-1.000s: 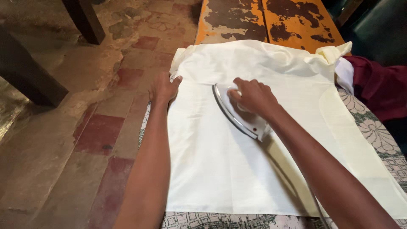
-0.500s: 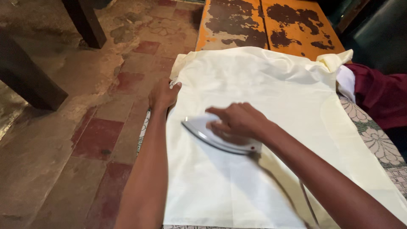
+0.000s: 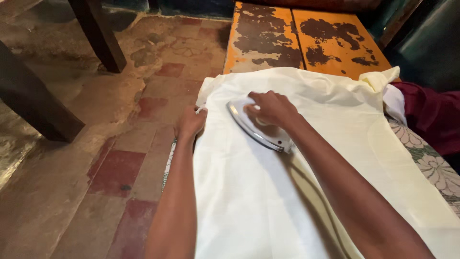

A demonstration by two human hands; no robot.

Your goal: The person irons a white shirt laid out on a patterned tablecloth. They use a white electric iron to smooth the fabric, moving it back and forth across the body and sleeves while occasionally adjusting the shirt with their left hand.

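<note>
A pale cream garment (image 3: 306, 182) is seen spread flat across the centre and lower right of the frame, covering most of a counter whose patterned grey-and-white cover (image 3: 431, 163) shows at the right edge and in a narrow strip at the garment's left border. The garment's far edge is bunched into folds toward the upper centre.

The right hand (image 3: 273, 109) is located at the upper centre of the frame, on top of an iron (image 3: 256, 125). Its grip is closed around the iron's handle, fingers curled over it. The iron's metal soleplate is pressed flat on the garment, its pointed end directed toward the upper left. A cord (image 3: 316, 192) is seen trailing from the rear of the iron toward the lower right, beside the right forearm.

The left hand (image 3: 190, 123) is placed at the garment's left edge, left of the iron and just beside it. Its grip is pinched on the fabric edge, fingers folded over the cloth.

A dark red cloth (image 3: 431, 112) with a white piece beside it is noted at the right edge. An orange surface with worn dark patches (image 3: 306, 38) lies beyond the garment at the upper centre. A tiled floor (image 3: 96, 158) of red and grey is seen at the left, with dark furniture legs (image 3: 98, 33) at the upper left.
</note>
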